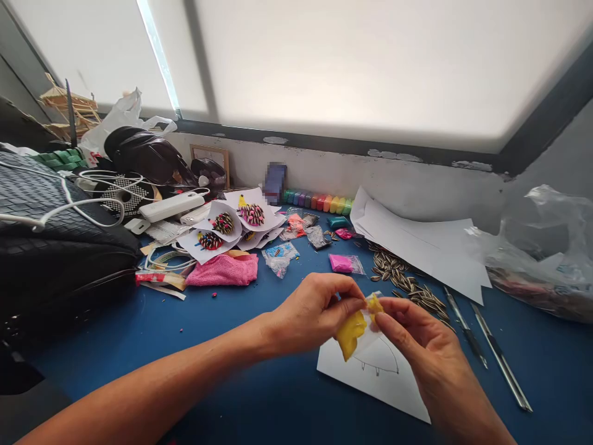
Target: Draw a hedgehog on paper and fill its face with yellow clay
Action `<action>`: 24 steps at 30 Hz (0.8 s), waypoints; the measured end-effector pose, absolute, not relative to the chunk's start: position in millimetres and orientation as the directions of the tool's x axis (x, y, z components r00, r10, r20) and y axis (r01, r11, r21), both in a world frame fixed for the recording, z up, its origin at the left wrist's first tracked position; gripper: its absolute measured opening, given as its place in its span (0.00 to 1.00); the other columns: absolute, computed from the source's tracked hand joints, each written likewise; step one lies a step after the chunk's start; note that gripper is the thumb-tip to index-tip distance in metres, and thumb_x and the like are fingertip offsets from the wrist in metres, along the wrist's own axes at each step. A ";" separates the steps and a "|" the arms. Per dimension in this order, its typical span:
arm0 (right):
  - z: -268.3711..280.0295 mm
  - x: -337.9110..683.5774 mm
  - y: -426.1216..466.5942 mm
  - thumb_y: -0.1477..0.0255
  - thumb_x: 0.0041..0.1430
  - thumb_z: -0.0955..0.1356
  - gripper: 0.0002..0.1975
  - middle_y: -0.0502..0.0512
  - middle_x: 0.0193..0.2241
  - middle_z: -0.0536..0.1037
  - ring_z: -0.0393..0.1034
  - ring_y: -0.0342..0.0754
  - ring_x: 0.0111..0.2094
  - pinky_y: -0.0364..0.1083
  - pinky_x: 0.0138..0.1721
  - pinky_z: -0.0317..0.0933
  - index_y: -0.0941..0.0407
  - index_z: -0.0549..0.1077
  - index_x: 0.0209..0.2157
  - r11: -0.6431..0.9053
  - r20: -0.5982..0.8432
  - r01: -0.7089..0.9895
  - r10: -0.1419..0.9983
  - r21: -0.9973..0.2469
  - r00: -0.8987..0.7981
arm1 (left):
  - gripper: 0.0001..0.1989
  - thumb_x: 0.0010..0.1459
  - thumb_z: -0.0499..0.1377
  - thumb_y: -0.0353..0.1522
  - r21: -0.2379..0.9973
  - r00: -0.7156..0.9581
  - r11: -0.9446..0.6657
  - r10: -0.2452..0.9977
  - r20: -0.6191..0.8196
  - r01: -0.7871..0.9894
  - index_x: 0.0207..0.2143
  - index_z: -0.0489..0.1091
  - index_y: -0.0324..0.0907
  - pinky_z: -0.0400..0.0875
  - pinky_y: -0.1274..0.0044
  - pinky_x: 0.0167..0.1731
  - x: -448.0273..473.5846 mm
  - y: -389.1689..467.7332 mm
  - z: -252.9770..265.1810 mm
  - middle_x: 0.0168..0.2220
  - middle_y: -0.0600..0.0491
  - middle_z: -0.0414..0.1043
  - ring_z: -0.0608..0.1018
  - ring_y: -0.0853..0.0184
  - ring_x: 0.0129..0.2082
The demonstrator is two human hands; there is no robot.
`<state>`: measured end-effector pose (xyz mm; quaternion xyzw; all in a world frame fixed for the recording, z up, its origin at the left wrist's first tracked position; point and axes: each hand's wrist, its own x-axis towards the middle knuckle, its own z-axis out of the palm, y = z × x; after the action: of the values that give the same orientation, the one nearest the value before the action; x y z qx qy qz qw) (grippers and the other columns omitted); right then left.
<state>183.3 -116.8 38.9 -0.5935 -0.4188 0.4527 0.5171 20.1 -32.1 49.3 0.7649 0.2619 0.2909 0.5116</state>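
Note:
Over a white sheet with a pencil outline, both hands hold a small clear bag of yellow modelling clay. My left hand is closed, thumb and forefinger pinched at the bag's upper edge. A smaller yellow lump shows between the two hands; whether it is inside the plastic or out of it I cannot tell. My right hand pinches the bag's right side at this lump. Striped sunflower seeds lie loose just behind the right hand.
A pen and a craft knife lie on the right. Behind are a bag of pink clay, blank paper and a row of coloured clay. At left sit a pink cloth, seed-covered hedgehog pictures and a black bag.

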 end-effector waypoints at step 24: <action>51.0 200.6 -116.1 0.54 0.55 0.69 0.16 0.51 0.31 0.76 0.69 0.46 0.32 0.43 0.33 0.65 0.52 0.74 0.33 -0.148 -0.153 0.301 0.988 -0.942 0.005 | 0.13 0.63 0.55 0.40 0.996 0.803 -0.011 0.593 -0.063 0.086 0.34 0.68 0.38 0.61 0.84 0.22 12.9 -12.9 45.9 0.27 0.55 0.67 0.69 0.74 0.24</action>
<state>200.6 -116.1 51.0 -0.6024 -0.5351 0.4593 0.3740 12.9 -12.9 45.9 0.6846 0.2482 0.1925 0.6578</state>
